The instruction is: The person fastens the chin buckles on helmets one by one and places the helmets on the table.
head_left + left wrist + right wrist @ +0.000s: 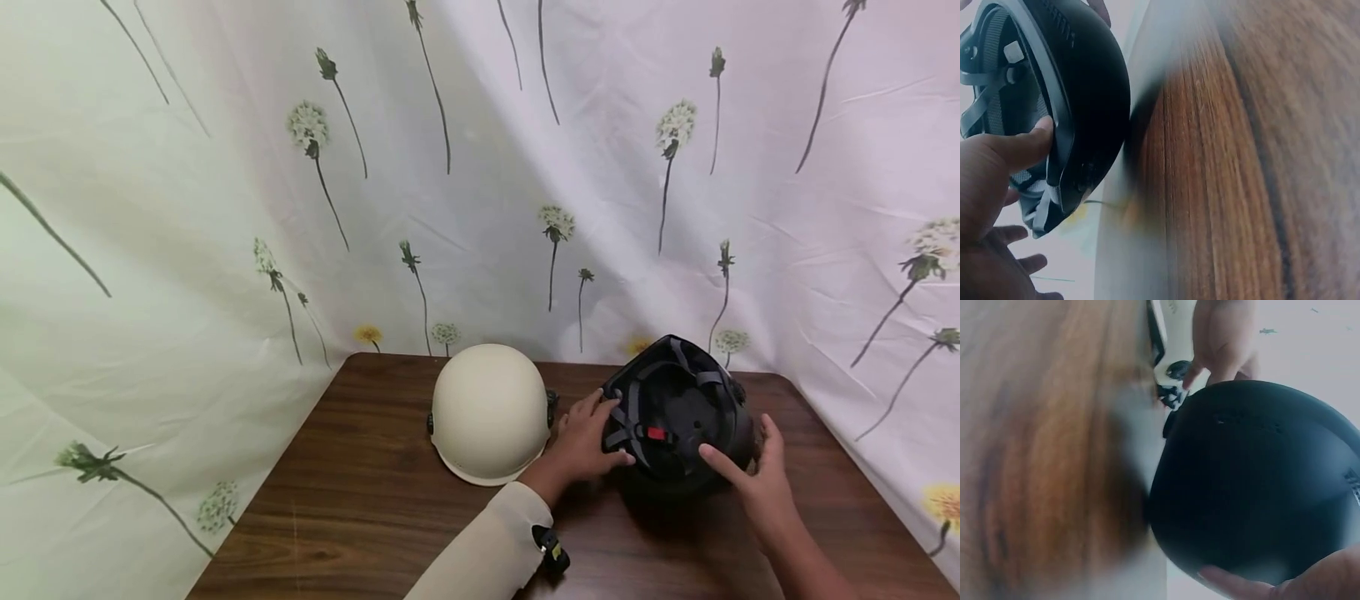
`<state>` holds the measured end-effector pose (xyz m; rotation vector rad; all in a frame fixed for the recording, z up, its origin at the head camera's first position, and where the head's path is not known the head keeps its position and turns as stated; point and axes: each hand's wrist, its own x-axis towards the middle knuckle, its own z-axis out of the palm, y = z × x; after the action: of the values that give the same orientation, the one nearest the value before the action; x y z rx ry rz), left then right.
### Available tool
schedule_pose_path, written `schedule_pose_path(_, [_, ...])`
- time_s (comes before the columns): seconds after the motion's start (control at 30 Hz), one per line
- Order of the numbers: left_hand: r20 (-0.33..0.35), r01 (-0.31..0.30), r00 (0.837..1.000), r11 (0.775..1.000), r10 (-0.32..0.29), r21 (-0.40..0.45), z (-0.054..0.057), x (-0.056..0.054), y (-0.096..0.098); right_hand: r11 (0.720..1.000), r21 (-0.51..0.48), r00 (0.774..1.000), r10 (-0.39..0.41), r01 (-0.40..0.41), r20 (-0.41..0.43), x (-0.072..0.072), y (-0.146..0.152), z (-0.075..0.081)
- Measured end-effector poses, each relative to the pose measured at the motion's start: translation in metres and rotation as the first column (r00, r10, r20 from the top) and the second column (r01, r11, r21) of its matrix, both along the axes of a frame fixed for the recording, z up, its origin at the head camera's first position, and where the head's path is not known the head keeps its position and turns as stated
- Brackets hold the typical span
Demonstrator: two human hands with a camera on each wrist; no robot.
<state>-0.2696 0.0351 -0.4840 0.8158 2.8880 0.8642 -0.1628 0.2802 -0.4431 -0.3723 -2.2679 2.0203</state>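
A black helmet (693, 408) is tipped on the table with its hollow inside facing up and toward me, showing grey straps, padding and a small red buckle part (656, 433). My left hand (585, 437) holds its left edge, the thumb on the rim (1057, 112) in the left wrist view. On the opposite side my right hand (761, 483) grips it, thumb at the near rim and fingers along the outer shell (1254, 487). Left of both hands, a beige helmet (491, 412) sits dome up, close to my left hand.
The dark wooden table (360, 500) has rounded back corners. Right behind it hangs a white cloth (487, 208) printed with dandelions, which also runs along both sides. A black strap with a buckle (553, 552) is on my left sleeve.
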Motion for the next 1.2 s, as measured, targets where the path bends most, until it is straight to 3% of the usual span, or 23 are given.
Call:
schedule_pose_path(0.2, [-0.008, 0.013, 1.000, 1.000, -0.014, -0.026, 0.001, -0.002, -0.003, 0.996, 0.085, 1.000, -0.014, 0.016, -0.014, 0.006, -0.003, -0.009])
schedule_pose_path(0.4, [0.035, 0.025, 0.999, 1.000, -0.025, -0.002, 0.002, -0.001, -0.005, 0.997, 0.076, 1.000, -0.006, 0.007, -0.011, 0.009, -0.010, -0.023])
schedule_pose_path(0.63, [0.067, 0.064, 0.996, 0.998, -0.066, 0.022, -0.004, -0.005, -0.005, 0.997, -0.076, 0.999, 0.011, -0.007, 0.046, 0.004, -0.012, -0.029])
schedule_pose_path(0.83, [0.066, 0.082, 0.994, 0.996, -0.084, 0.033, -0.004, -0.007, -0.006, 0.969, -0.248, 0.997, 0.025, -0.008, 0.067, 0.001, -0.012, -0.028])
schedule_pose_path(1.0, [0.062, 0.057, 0.996, 0.998, -0.059, 0.022, 0.009, -0.010, -0.006, 0.960, -0.279, 1.000, -0.006, 0.011, 0.020, 0.003, -0.014, -0.030])
schedule_pose_path(1.2, [-0.016, 0.043, 0.999, 0.999, -0.044, -0.028, 0.046, -0.017, -0.002, 0.963, -0.269, 0.999, -0.026, 0.018, -0.025, 0.006, -0.018, -0.030])
